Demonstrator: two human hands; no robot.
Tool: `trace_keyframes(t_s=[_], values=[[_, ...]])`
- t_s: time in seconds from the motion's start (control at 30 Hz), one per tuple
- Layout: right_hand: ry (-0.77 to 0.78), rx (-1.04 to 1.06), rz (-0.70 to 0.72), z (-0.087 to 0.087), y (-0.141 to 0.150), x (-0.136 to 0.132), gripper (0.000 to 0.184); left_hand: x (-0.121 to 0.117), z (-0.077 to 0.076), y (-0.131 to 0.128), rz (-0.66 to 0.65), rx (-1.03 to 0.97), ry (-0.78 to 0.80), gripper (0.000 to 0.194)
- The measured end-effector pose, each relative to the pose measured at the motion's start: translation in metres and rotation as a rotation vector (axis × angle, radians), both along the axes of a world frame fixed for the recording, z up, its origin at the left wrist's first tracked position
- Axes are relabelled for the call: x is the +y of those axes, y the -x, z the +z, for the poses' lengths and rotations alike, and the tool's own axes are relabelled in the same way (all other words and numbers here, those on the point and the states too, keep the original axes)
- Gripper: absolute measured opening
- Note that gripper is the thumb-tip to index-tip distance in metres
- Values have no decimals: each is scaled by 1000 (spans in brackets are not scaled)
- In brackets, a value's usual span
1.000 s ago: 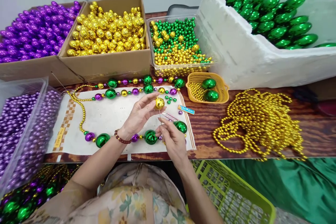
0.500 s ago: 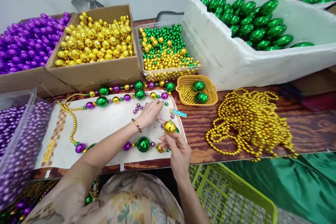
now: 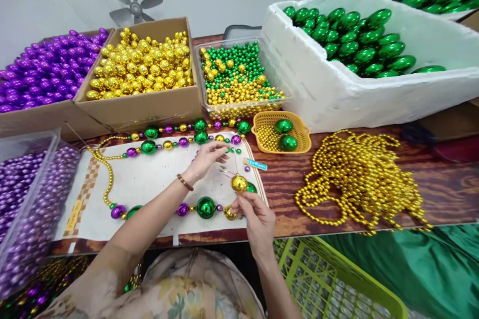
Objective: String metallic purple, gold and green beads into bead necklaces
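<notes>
My right hand is closed in a pinch just below a shiny gold bead. A thin needle rises through that bead, its lower end hidden by my fingertips. My left hand, with a brown bead bracelet at the wrist, is by the needle's upper end, thumb and fingers closed; what they hold is too small to make out. Small green beads lie beside its fingertips. A string with a large green bead and a purple bead runs along the near side of the white cloth.
Behind stand boxes of purple beads and gold beads, a clear tub and a white foam box. An orange basket holds green beads. Gold bead strands lie on the right; a clear bin stands left.
The gold bead has passed from my left hand to above my right fingers. My left hand reached to the small green beads, then drew slightly back beside the needle's upper end.
</notes>
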State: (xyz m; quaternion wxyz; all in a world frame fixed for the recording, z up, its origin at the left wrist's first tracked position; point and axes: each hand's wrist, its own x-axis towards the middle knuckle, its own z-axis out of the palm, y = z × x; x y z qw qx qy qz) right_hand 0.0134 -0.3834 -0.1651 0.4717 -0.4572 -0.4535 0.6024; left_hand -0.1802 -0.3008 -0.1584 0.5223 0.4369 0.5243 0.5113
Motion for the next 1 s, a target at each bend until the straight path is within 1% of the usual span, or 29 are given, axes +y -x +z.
trace_keyframes(t_s=[0.03,0.07,0.1,0.17,0.23,0.3,0.43,0.53,0.67,0.77,1.0], values=[[-9,-9,3,0,-2,-1,25,-7,9,5,18,-215,40,22],[-19,-16,11,0,-3,-1,24,-14,17,9,30,-376,71,26],[-31,-22,25,-1,-4,-2,23,-21,25,12,40,-488,91,27],[-67,-35,59,-1,-5,-3,20,-33,36,17,69,-614,112,24],[-107,-60,92,0,-5,-4,18,-42,43,20,101,-675,119,17],[-143,-87,119,1,-5,-6,16,-48,45,22,126,-710,121,12],[-190,-109,127,6,-4,-10,15,-53,45,25,126,-768,109,13],[-195,-130,130,9,-5,-13,18,-56,45,27,125,-788,103,13],[-197,-168,135,11,-6,-15,23,-57,46,29,180,-777,109,4],[-210,-195,146,10,-6,-15,22,-57,45,28,186,-782,113,4],[-215,-244,191,-1,-10,-14,20,-57,43,27,151,-727,110,10]])
